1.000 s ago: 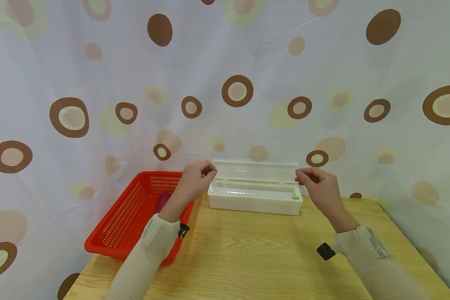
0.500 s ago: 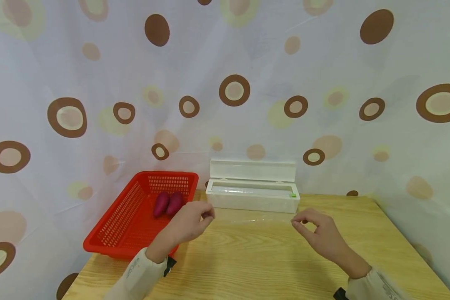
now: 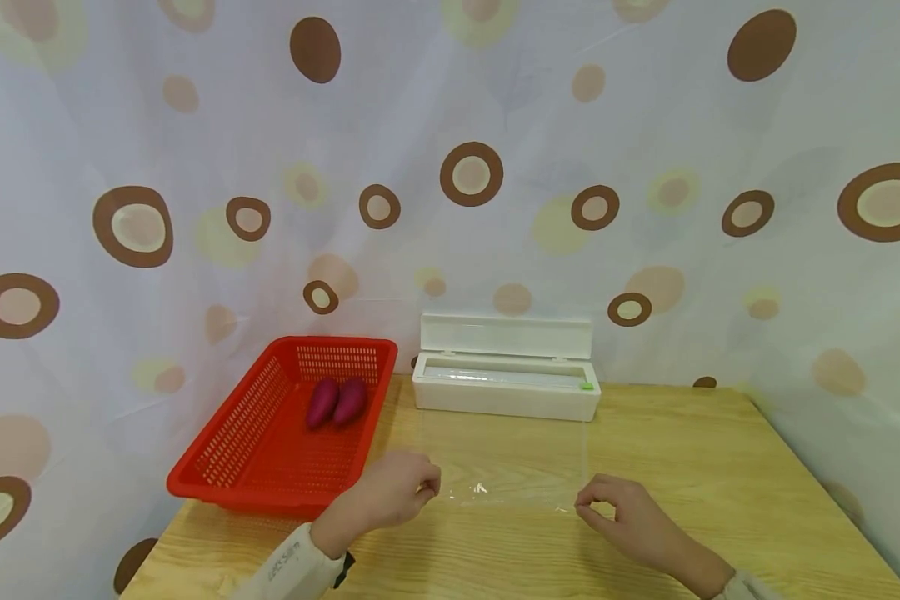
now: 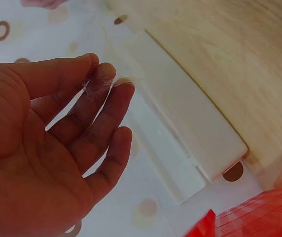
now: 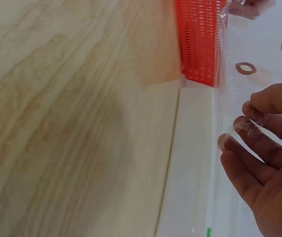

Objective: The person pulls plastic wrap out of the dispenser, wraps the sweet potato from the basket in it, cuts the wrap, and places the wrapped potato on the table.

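Observation:
A clear sheet of cling film [image 3: 506,467] stretches from the white dispenser box [image 3: 506,400] toward the front of the table. My left hand [image 3: 393,492] pinches its left front corner between thumb and fingertips; a crumpled bit of film shows at those fingertips in the left wrist view. At the right front corner my right hand [image 3: 630,521] pinches the film the same way. The box's lid [image 3: 506,335] stands raised at the back, and a roll [image 3: 502,377] lies inside. A small green slider [image 3: 587,386] sits at the box's right end.
Left of the box stands a red perforated basket [image 3: 225,425] holding two purple sweet potatoes [image 3: 337,402]. The wooden table [image 3: 690,450] runs up to a spotted curtain [image 3: 667,108] behind the box.
Both hands have moved from beside the box toward the front of the table, drawing the cling film out between them. Box and basket have stayed in place.

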A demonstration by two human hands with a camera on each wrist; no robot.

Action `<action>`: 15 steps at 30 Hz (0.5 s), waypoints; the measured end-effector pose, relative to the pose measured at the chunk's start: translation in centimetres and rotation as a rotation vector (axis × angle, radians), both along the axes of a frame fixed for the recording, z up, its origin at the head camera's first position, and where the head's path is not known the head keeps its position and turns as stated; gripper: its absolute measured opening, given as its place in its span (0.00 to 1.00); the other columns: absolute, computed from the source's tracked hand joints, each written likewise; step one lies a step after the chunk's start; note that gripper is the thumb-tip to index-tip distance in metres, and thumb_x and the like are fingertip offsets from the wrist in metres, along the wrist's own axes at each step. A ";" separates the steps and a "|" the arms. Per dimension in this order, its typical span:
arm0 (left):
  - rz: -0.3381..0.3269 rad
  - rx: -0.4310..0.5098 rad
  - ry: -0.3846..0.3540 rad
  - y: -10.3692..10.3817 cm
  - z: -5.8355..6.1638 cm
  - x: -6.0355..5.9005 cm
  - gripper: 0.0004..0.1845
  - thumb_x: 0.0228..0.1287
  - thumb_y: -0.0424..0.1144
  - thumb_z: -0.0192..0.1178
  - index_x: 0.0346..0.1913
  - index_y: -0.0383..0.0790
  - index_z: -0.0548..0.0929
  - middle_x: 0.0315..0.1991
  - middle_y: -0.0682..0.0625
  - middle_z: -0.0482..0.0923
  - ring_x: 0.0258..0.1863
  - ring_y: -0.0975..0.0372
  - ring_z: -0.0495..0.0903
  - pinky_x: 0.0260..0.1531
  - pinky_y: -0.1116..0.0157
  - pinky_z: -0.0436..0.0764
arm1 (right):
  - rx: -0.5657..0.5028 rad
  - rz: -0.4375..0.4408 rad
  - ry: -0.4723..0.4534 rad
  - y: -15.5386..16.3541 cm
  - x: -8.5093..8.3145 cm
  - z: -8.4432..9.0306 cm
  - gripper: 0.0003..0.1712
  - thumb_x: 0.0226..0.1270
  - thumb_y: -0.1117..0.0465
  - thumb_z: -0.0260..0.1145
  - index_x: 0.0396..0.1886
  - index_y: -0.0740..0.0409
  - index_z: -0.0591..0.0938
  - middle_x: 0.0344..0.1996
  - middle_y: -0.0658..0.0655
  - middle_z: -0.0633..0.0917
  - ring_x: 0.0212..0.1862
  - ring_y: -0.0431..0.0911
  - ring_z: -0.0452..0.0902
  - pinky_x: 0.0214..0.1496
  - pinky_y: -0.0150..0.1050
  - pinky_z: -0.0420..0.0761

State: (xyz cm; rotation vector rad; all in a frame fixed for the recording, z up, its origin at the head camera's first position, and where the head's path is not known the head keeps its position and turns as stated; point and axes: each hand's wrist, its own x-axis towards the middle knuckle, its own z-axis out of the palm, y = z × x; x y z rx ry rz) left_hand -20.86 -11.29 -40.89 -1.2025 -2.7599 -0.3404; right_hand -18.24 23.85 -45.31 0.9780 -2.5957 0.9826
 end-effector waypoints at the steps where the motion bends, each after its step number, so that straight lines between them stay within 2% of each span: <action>1: 0.001 -0.017 -0.015 0.1 -0.3 0.0 0.06 0.55 0.31 0.63 0.25 0.46 0.82 0.22 0.61 0.75 0.24 0.68 0.74 0.29 0.71 0.74 | 0.011 0.006 -0.026 0.0 0.0 -0.2 0.04 0.66 0.60 0.63 0.32 0.49 0.83 0.32 0.38 0.79 0.36 0.35 0.76 0.36 0.39 0.80; 4: 0.009 -0.042 -0.061 0.6 -1.3 0.0 0.07 0.54 0.30 0.63 0.23 0.45 0.81 0.20 0.61 0.72 0.22 0.69 0.70 0.26 0.72 0.71 | 0.032 0.008 -0.093 0.0 -0.4 -0.8 0.04 0.65 0.61 0.64 0.31 0.51 0.83 0.31 0.39 0.78 0.36 0.36 0.77 0.36 0.39 0.81; 8: -0.001 -0.062 -0.079 1.2 -2.4 0.0 0.10 0.52 0.28 0.62 0.20 0.46 0.77 0.18 0.62 0.68 0.20 0.69 0.66 0.23 0.73 0.68 | 0.053 0.003 -0.149 0.0 -0.9 -1.8 0.04 0.63 0.65 0.65 0.29 0.52 0.83 0.30 0.40 0.78 0.35 0.36 0.77 0.37 0.35 0.80; 15: -0.001 -0.094 -0.068 1.6 -4.4 -0.5 0.12 0.48 0.28 0.61 0.17 0.48 0.75 0.16 0.63 0.67 0.19 0.70 0.66 0.19 0.74 0.65 | 0.121 0.009 -0.116 0.0 -1.5 -3.3 0.06 0.61 0.66 0.65 0.27 0.52 0.84 0.28 0.39 0.78 0.33 0.36 0.76 0.36 0.36 0.79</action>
